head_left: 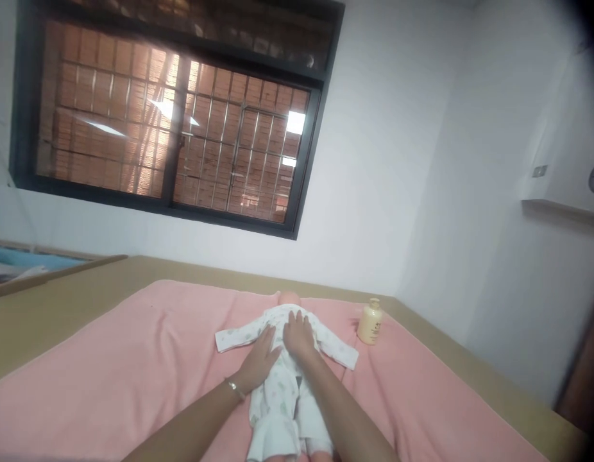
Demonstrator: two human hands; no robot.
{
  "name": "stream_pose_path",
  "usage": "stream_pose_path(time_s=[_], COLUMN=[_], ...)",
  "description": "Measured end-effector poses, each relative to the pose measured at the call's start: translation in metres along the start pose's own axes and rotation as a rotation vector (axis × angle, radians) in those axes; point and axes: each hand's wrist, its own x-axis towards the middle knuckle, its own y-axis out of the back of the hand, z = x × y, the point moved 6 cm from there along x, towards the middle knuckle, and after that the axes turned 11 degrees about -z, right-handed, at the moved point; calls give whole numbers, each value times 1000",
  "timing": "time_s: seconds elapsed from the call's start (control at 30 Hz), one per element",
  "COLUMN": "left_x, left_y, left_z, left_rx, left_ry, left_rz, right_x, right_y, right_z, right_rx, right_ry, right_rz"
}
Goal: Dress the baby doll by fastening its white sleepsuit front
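A baby-sized figure lies on its back on a pink blanket [109,359]; whether it is a doll or an infant I cannot tell. It wears a white patterned baby outfit [280,385] with the sleeves spread to both sides. Only the top of its head [288,298] shows at the far end, and bits of bare leg at the bottom edge. My left hand [261,364], with a bracelet at the wrist, rests flat on the near side of the torso, fingers stretched. Farther up the chest lies my right hand [299,335], fingers extended over the cloth.
To the right of the figure, a cream-yellow bottle [371,323] with dark lettering stands upright on the blanket. A tan padded surface [147,267] borders the blanket, with white walls behind. Above is a dark-framed barred window [172,212]. Blue material [32,258] shows at far left.
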Motion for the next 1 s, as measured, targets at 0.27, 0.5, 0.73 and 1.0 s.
stream_pose_path(time_s=[0.27, 0.5, 0.73, 1.0], left_x=[2, -1, 3, 3], left_y=[1, 3, 1, 3], left_z=[-2, 11, 3, 4], left_rx=[31, 49, 29, 60], left_ry=[-9, -6, -37, -32], left_rz=[36, 17, 35, 49], right_x=[28, 38, 25, 0], right_y=[18, 18, 17, 9], right_z=[-15, 1, 8, 20], right_rx=[14, 74, 89, 131], right_ry=[230, 190, 123, 139], right_rz=[-145, -57, 29, -18])
